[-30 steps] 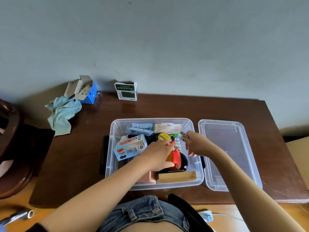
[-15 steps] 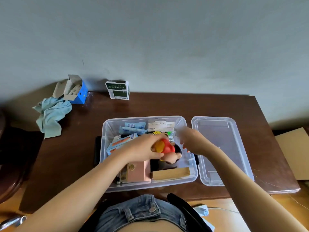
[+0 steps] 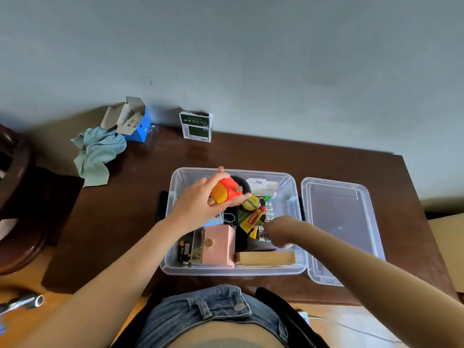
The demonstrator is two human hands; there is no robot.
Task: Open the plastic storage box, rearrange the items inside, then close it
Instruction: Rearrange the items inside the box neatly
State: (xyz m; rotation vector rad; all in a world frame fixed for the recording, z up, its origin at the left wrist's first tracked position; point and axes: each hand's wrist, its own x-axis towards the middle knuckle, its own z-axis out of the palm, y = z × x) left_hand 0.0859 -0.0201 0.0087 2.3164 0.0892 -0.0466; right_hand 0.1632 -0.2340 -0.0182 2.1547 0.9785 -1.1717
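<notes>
The clear plastic storage box (image 3: 233,272) stands open on the brown table, and its lid (image 3: 336,222) lies flat to its right. My left hand (image 3: 198,209) grips a toy figure (image 3: 226,190) with a red and orange body and black hair, held above the box's back left part. My right hand (image 3: 278,229) reaches down into the box's right half; it is blurred and its fingers are hidden. Inside lie a pink box (image 3: 218,244), a wooden block (image 3: 266,257), a yellow Carmex tube (image 3: 252,219), a yellow tin (image 3: 249,203) and batteries (image 3: 183,251).
At the table's back left are an open blue carton (image 3: 139,124) and a crumpled teal cloth (image 3: 100,151). A green and white packet (image 3: 196,126) stands against the wall. A dark wooden chair (image 3: 15,209) is at left, cardboard (image 3: 447,247) at right.
My left hand has lifted the toy figure out of the box's middle and carried it up toward the back left. My right hand has dropped lower into the box's right half.
</notes>
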